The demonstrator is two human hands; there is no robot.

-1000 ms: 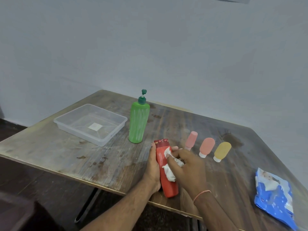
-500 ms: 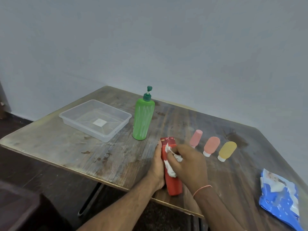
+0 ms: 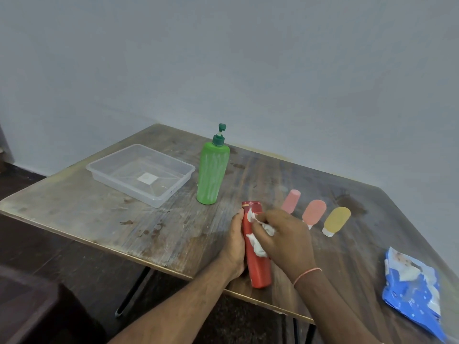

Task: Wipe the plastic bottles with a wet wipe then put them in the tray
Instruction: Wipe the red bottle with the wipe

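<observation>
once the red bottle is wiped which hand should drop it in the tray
Left, probably: the left hand already grips the red bottle and is nearer the tray; the right hand holds the wipe.

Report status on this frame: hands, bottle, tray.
Left hand grips red bottle; right hand rubs wet wipe on it. Tray holds no bottles. Green pump bottle stands beside the tray.

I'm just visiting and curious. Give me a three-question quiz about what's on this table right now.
1. True or false: the clear plastic tray already holds a bottle.
2. Which hand grips the red plastic bottle: A left hand, B right hand?
3. What does the right hand press on that bottle?

Key: 1 false. 2 A. 3 the white wet wipe; the tall green pump bottle stands untouched.
</observation>
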